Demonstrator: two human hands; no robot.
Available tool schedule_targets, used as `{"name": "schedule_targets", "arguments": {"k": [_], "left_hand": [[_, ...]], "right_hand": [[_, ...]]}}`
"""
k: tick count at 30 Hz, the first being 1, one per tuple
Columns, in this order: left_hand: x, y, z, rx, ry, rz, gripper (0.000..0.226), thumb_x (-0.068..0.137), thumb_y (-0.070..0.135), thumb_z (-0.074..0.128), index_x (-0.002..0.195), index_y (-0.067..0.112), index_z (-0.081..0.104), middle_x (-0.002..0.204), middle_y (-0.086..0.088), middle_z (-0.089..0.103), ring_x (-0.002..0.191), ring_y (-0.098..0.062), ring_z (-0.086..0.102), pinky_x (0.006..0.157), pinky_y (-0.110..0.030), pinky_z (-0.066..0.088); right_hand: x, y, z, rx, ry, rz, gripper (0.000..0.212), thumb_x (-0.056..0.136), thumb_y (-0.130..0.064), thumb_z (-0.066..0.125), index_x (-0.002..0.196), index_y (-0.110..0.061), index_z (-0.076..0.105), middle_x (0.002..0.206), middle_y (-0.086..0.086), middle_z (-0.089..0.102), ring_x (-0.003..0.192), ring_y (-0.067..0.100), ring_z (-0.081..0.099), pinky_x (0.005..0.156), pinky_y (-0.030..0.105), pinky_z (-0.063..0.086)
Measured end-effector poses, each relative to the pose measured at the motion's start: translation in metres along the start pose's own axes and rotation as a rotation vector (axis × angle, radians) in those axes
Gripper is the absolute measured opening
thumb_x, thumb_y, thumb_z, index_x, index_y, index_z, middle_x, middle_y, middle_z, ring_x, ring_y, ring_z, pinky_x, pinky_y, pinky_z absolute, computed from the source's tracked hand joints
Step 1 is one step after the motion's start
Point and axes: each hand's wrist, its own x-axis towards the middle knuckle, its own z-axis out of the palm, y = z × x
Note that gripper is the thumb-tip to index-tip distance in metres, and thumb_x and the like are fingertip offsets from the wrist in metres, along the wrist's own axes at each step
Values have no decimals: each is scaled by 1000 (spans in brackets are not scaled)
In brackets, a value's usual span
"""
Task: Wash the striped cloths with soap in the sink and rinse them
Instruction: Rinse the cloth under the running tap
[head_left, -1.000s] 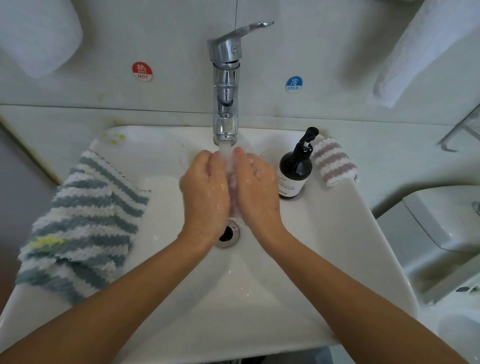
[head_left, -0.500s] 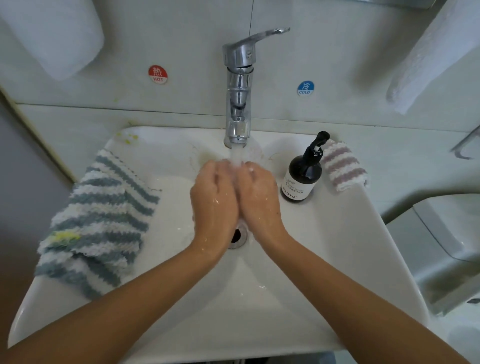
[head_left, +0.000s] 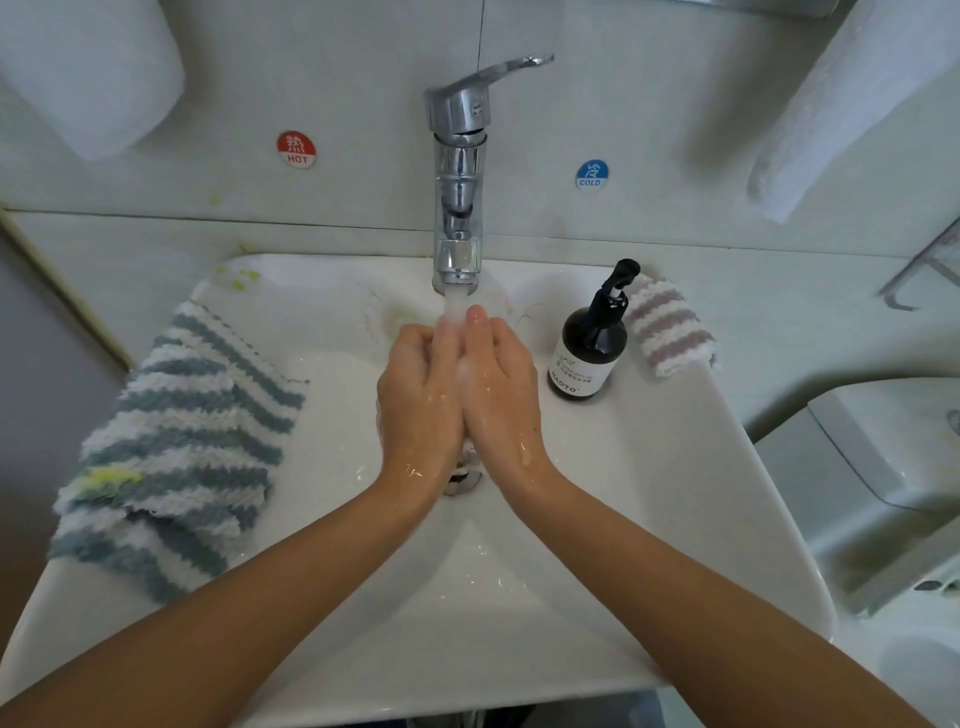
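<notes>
Both hands, left hand (head_left: 421, 395) and right hand (head_left: 501, 384), press flat together, fingers straight, holding nothing, under the tap (head_left: 457, 171). Blue-striped cloth (head_left: 176, 447) drapes left of the tap, pink-striped cloth (head_left: 667, 327) right: soft, floppy, best pinched by an edge.

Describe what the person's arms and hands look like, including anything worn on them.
Both forearms are bare, with no sleeves in view. The left hand and right hand wear no gloves, and no rings, watch or bracelets show. Both hands glisten with water droplets and traces of white suds.
</notes>
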Motion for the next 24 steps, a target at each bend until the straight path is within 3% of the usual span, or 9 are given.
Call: {"name": "schedule_targets", "arguments": {"k": [2, 5, 8, 11, 15, 18, 21, 24], "left_hand": [[1, -1, 0, 4, 27, 18, 33, 100, 39, 50, 74, 18, 54, 62, 13, 60, 59, -1, 58, 58, -20, 45], [-1, -3, 1, -41, 23, 14, 37, 100, 35, 50, 68, 17, 54, 57, 8, 56, 57, -5, 55, 55, -26, 46], [1, -4, 2, -20, 34, 9, 44, 100, 25, 50, 57, 20, 46, 47, 12, 47, 48, -1, 45, 50, -22, 38], [4, -5, 1, 12, 31, -19, 43, 98, 17, 49, 56, 14, 42, 46, 10, 43, 48, -5, 40, 50, -27, 36], [2, -4, 2, 36, 17, -35, 46, 97, 16, 49, 52, 18, 39, 39, 12, 39, 42, -3, 35, 44, -20, 30], [2, 0, -1, 16, 23, 18, 43, 97, 23, 52, 55, 14, 43, 45, 10, 42, 46, -5, 38, 47, -23, 33], [6, 0, -6, -12, 40, 37, 41, 98, 32, 51, 71, 1, 55, 63, -9, 57, 58, -21, 50, 58, -30, 44], [7, -1, -8, -23, 46, 20, 41, 98, 31, 52, 73, -1, 55, 63, -5, 53, 58, -12, 46, 57, -22, 39]], "right_hand": [[3, 2, 1, -27, -15, 25, 44, 102, -37, 44, 79, -1, 53, 65, 2, 55, 61, 8, 55, 61, 25, 47], [9, 7, 3, -229, -53, -45, 37, 102, -27, 43, 74, -7, 53, 64, -1, 57, 58, 4, 54, 57, 21, 44], [11, 12, 2, -361, -91, -135, 28, 100, -13, 41, 82, 2, 56, 78, 16, 62, 71, 23, 59, 66, 40, 48], [12, 5, -2, -435, -121, -87, 31, 103, -15, 35, 80, 1, 51, 74, 12, 58, 65, 17, 52, 61, 35, 43], [8, -4, -8, -587, -187, -129, 27, 102, -11, 34, 88, 2, 53, 79, 12, 56, 76, 28, 56, 72, 47, 46], [8, -12, -20, -514, -253, -115, 26, 104, -26, 38, 91, -12, 56, 78, 6, 58, 74, 26, 57, 73, 44, 46], [15, -32, -40, -464, -198, -115, 21, 102, -39, 41, 113, -22, 48, 80, -7, 59, 81, 22, 63, 82, 47, 52], [28, -60, -58, -520, -146, -240, 44, 99, -32, 49, 140, -21, 35, 92, -15, 55, 98, 22, 64, 91, 50, 52]]}}
